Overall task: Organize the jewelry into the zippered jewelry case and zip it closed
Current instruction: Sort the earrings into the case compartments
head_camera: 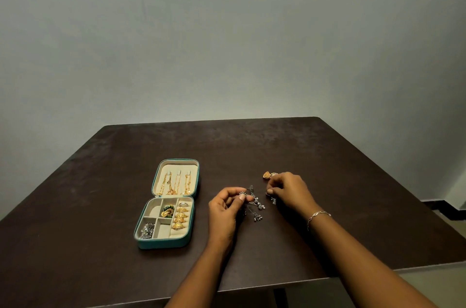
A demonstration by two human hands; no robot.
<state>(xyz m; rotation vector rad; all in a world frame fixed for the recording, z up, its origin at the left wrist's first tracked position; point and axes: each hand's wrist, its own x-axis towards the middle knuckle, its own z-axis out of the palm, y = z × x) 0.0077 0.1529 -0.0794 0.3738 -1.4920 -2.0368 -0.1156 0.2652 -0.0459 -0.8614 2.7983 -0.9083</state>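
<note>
The teal jewelry case [165, 244] lies open on the dark table [277, 146], left of the middle of the frame. Its lid lies flat at the back, and gold chains [174, 183] hang there from their hooks. In the front half, gold rings [180, 218] sit in a row in the right slot. A green and gold piece [167, 210] sits in a middle box, and a silver piece [147, 231] fills the lower left box. The box beside it looks free.

Just right of the case, both hands work on some silver dangly earrings [256, 207]. The left grip [227, 209] pinches one silver top between thumb and finger. I think it holds the top up so the little chains can hang loose. The right grip [290, 191] pinches another small silver bit [271, 198], most likely to pull the tangle apart. I cannot tell if the two bits are joined.

A gold earring [267, 175] waits on the table just behind the right grip — its turn comes later, I guess.

The way from the hands to the case is short and open. The near table edge runs under the forearms, so small loose bits are safer kept back from it.
</note>
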